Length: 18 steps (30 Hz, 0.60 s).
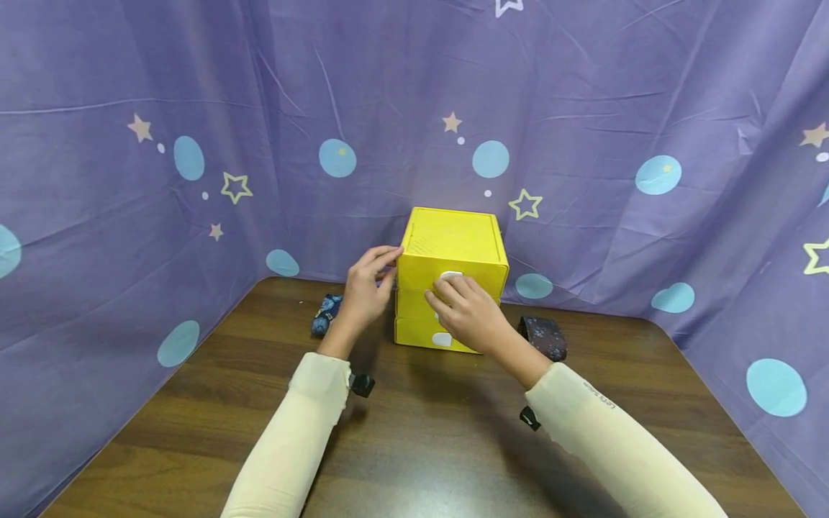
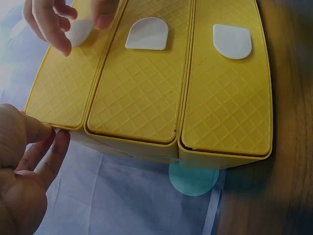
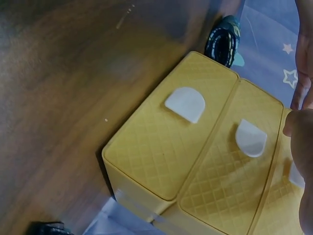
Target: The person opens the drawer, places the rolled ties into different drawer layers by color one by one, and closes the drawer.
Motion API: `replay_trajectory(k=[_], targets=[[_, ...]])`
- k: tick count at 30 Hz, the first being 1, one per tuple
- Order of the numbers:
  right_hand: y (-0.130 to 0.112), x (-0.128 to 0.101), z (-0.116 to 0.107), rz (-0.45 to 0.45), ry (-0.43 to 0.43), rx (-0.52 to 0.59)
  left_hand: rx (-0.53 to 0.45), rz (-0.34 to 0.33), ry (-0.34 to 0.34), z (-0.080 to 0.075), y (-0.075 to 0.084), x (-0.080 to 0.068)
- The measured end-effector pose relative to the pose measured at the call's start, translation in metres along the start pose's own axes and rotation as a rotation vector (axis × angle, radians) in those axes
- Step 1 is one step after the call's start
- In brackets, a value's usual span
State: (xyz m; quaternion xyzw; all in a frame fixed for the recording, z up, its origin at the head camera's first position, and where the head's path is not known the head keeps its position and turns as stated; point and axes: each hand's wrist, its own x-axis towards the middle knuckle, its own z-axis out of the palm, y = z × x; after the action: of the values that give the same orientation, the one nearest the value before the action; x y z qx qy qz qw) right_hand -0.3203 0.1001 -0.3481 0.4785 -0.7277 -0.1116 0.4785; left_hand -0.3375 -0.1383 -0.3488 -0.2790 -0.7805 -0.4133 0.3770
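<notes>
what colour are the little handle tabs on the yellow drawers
White, on the yellow drawer fronts; the tabs show best in the left wrist view.

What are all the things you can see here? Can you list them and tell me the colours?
drawer box: one, yellow, three drawers with white handles, back middle of the table
table: one, dark brown wood
rolled dark blue patterned cloth: one, left of the box
rolled dark patterned cloth: one, right of the box
star curtain: one, purple, behind and beside the table
left hand: touches the box's top left corner
right hand: fingers at the top drawer's handle
</notes>
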Motion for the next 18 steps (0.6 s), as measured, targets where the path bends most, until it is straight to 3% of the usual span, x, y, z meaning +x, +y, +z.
replay_trajectory(k=[18], targets=[[-0.019, -0.013, 0.018, -0.017, -0.077, 0.040, -0.010, 0.011, 0.003, -0.001, 0.000, -0.001]])
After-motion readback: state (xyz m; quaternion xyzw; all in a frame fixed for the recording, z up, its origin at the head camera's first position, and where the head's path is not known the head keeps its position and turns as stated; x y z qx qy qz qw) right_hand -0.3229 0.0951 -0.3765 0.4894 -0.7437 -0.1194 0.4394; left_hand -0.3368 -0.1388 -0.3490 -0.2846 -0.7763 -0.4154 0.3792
